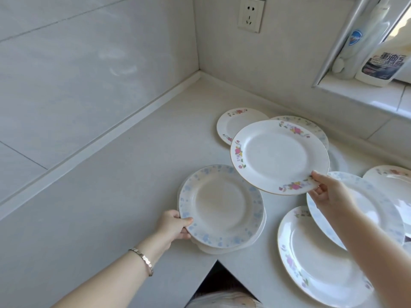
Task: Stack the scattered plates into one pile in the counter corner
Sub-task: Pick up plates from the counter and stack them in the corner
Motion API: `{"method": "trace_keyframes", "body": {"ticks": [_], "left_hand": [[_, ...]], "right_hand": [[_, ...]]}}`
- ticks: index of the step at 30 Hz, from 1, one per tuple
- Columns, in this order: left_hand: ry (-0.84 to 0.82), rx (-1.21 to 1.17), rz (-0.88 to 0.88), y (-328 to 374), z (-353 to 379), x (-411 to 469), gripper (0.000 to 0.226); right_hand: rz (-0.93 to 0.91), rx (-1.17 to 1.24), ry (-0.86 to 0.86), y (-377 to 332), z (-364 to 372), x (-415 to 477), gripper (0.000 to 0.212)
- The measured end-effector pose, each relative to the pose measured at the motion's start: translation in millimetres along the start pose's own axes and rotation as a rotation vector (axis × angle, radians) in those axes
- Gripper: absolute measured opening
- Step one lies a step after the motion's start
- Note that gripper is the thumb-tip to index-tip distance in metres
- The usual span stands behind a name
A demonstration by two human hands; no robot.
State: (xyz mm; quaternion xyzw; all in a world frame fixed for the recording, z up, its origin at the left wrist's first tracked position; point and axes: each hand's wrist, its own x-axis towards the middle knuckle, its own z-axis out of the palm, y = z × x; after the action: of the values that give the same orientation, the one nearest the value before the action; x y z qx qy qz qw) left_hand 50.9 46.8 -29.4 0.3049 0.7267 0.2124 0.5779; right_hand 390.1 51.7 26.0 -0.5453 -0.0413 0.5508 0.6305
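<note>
The floral plate point(280, 156) is held aloft, its near rim pinched by the right grip point(327, 192); the blue-rimmed pile point(222, 205), clamped at its edge by the left grip point(173, 225), lies leftward and lower.

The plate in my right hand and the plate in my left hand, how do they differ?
The right-hand plate carries separate pink flower sprays and a gold edge; the left-hand plate has a pale blue flowered band. The right-hand plate is in the air, pinched by the right hand; the left-hand plate lies atop other plates, its rim gripped by the left hand. Both are round, white and empty.
</note>
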Motion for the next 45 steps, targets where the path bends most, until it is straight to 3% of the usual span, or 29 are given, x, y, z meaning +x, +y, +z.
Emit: {"method": "trace_keyframes", "body": {"ticks": [6,9,11,13,17,20,23,27,31,38,42,45], "left_hand": [[-0.013,0.412,0.112,-6,2,-7,0.038],[0.146,0.781,0.243,3,2,-8,0.034],[0.220,0.692,0.300,6,4,-2,0.032],[0.166,0.497,0.316,5,7,6,0.031],[0.048,0.359,0.306,-5,14,15,0.062],[0.062,0.313,0.271,-7,14,19,0.069],[0.063,0.282,0.259,-1,13,13,0.062],[0.050,0.190,0.237,3,14,5,0.035],[0.078,0.030,0.105,7,11,8,0.053],[0.067,-0.051,0.080,6,7,12,0.044],[0.048,-0.049,0.083,6,6,13,0.044],[0.047,-0.055,0.086,7,6,12,0.044]], "right_hand": [[-0.007,-0.001,0.023,4,4,-3,0.009],[-0.008,-0.003,0.036,4,5,-5,0.009],[-0.009,0.002,0.044,5,5,-7,0.009],[-0.005,0.011,0.053,6,5,-9,0.011],[0.014,0.039,0.051,8,4,-14,0.013],[0.027,-0.009,0.024,13,0,-17,0.015],[0.055,-0.110,-0.017,26,-7,-18,0.016],[0.104,-0.229,-0.063,53,-11,-21,0.016],[0.174,-0.334,-0.057,80,-10,-19,0.013],[0.219,-0.414,-0.041,106,-5,-11,0.014],[0.107,-0.581,0.005,110,4,-19,0.012],[-0.100,-0.901,0.046,116,8,-22,0.007]]}}
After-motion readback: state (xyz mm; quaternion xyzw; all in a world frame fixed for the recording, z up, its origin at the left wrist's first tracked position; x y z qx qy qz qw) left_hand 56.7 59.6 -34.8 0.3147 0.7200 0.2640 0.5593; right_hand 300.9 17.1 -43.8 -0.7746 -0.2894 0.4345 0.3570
